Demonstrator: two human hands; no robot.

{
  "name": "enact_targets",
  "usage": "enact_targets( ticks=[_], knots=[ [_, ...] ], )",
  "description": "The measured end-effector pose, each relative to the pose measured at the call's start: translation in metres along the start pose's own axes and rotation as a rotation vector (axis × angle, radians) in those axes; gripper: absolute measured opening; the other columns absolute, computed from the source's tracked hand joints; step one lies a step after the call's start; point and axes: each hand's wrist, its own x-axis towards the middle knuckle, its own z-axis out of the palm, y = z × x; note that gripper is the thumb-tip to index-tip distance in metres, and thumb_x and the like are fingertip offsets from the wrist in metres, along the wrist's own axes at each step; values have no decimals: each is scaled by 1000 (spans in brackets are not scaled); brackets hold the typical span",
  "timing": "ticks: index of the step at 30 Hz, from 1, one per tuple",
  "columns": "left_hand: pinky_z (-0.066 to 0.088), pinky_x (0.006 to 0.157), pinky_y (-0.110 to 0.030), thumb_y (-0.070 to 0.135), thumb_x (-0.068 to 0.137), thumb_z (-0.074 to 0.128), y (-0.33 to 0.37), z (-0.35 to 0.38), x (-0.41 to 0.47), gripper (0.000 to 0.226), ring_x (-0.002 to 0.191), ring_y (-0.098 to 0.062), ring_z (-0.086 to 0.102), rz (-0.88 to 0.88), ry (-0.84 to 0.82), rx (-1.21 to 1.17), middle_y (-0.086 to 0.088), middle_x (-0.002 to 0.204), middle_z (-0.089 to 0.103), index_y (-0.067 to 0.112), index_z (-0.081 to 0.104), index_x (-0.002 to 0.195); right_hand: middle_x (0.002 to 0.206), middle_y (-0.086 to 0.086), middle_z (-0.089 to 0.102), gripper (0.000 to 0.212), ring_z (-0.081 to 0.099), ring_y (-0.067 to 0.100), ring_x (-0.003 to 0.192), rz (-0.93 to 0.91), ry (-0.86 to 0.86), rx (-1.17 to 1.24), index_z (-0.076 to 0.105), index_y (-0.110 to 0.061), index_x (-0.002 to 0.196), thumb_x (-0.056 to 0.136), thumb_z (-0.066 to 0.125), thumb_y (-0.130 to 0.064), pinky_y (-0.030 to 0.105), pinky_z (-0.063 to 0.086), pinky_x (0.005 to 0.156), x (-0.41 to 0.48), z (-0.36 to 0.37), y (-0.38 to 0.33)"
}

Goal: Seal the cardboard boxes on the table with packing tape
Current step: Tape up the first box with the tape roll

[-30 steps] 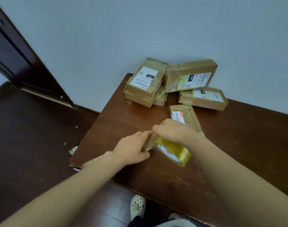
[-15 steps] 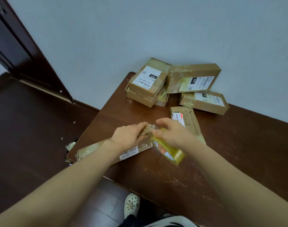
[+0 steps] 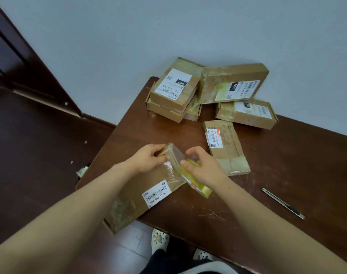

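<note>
A long flat cardboard box (image 3: 137,196) with a barcode label lies at the table's near left edge, its near end hanging over the edge. My left hand (image 3: 149,158) grips its far end. My right hand (image 3: 203,168) holds a yellowish roll of packing tape (image 3: 196,181) beside that end, with a clear strip of tape stretched from the roll over the box's far end. Another flat box (image 3: 226,147) lies just right of my right hand.
Several taped boxes (image 3: 233,84) are piled at the back of the brown table (image 3: 287,165) against the wall. A utility knife (image 3: 283,203) lies on the right. A dark door (image 3: 20,56) stands at the left. My shoes show below the table edge.
The long box has come out from under my forearm into full view. My hands have drawn slightly apart, with tape pulled over the box's far end. The view tilted down.
</note>
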Motion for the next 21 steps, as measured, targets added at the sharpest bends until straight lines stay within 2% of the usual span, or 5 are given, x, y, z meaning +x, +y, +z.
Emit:
enact_targets(
  ticks=[3, 7, 15, 18, 21],
  knots=[
    [44, 79, -12, 19, 89, 62, -5, -4, 7, 48, 95, -15, 62, -50, 65, -3, 0, 115, 63, 16, 52, 136, 111, -14, 61, 21, 65, 16, 95, -103, 20, -65, 46, -46, 105, 87, 53, -54, 43, 53, 85, 4, 1, -9],
    [46, 93, -28, 12, 88, 64, -12, -8, 15, 52, 90, -10, 57, -21, 60, -43, -6, 118, 64, 19, 51, 137, 99, -17, 61, 21, 62, 15, 86, -93, -54, -76, 55, -45, 102, 82, 58, -45, 41, 52, 87, 10, -1, -14],
    [37, 103, -29, 20, 96, 53, -25, 9, 26, 38, 116, -19, 52, -30, 83, 99, -3, 123, 58, 24, 55, 133, 101, -1, 67, 20, 63, 19, 82, -108, -55, 211, 66, -29, 109, 89, 66, -28, 48, 54, 85, 26, 5, -13],
    [42, 97, -34, 32, 95, 56, -25, 20, 27, 34, 113, -22, 57, -41, 93, 118, -4, 121, 64, 26, 60, 128, 96, -1, 66, 17, 64, 18, 75, -94, -43, 249, 66, -25, 107, 91, 64, -29, 42, 57, 75, 30, 7, -18],
    [43, 97, -39, 36, 94, 55, -25, 24, 32, 30, 114, -22, 57, -105, 155, 138, -1, 123, 64, 29, 65, 122, 101, -8, 64, 13, 62, 8, 84, -79, -49, 235, 67, -29, 103, 91, 61, -30, 21, 53, 69, 28, 7, -17]
  ],
)
